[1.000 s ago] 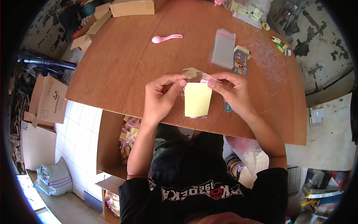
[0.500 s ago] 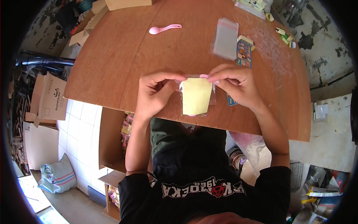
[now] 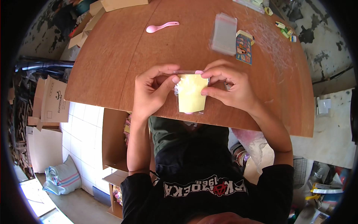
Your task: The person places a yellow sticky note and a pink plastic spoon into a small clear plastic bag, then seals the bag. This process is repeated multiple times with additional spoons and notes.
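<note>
Both my hands hold a clear plastic packet (image 3: 192, 93) with a pale yellow card inside, close to the table's near edge. My left hand (image 3: 152, 89) pinches its upper left side, the thumb lying on the front. On the other side my right hand (image 3: 233, 85) grips the packet's right edge between thumb and fingers. A bit of something pink shows at the packet's top right and bottom; the card hides the rest of it. Farther off, a pink spoon (image 3: 162, 27) lies on the brown wooden table (image 3: 104, 74).
Back right lie a stack of clear plastic bags (image 3: 224, 35), a blue printed card (image 3: 244, 50) and a tangle of clear strips (image 3: 274, 48). Small yellow and green pieces (image 3: 286, 31) sit near the right edge. An open cardboard box (image 3: 113, 138) stands below the table's near edge.
My right thumb has moved down the packet's right edge, and my left thumb now lies over its upper left corner. The packet has shifted slightly left and up in view.
</note>
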Motion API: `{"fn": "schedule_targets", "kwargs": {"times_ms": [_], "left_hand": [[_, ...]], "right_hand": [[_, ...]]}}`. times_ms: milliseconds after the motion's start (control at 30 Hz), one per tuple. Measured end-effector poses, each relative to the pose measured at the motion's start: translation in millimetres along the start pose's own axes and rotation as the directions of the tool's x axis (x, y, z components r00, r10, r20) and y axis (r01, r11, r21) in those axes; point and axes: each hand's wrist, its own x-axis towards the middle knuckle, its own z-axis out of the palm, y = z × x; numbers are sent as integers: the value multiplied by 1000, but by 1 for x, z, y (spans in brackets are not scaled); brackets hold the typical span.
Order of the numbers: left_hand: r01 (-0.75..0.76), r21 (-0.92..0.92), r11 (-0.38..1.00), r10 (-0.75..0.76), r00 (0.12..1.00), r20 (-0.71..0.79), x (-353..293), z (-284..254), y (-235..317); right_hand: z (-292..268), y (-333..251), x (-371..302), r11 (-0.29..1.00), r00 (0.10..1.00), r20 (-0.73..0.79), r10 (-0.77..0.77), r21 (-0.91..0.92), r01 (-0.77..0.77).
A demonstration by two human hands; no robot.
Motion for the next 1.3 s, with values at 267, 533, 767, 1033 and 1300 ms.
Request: {"fn": "schedule_targets", "kwargs": {"times_ms": [267,533,767,1033,1300], "left_hand": [[172,243,955,-201,974,102,-52,-29,26],[563,441,699,-564,813,-144,-169,-148,-1],[280,951,-134,-472,826,-309,-234,-198,-101],[453,716,531,-671,741,29,-142,-71,-55],[88,402,911,-325,754,571,-116,-15,25]], "right_hand": [[-31,-34,0,980,979,62,194,23,-196],[-53,-44,-74,651,913,165,372,-747,-130],[-51,-12,-47,714,990,51,132,-698,-59],[-56,53,91,363,999,46,11,-931,39],[-70,64,81,466,979,-130,154,-864,-188]]}}
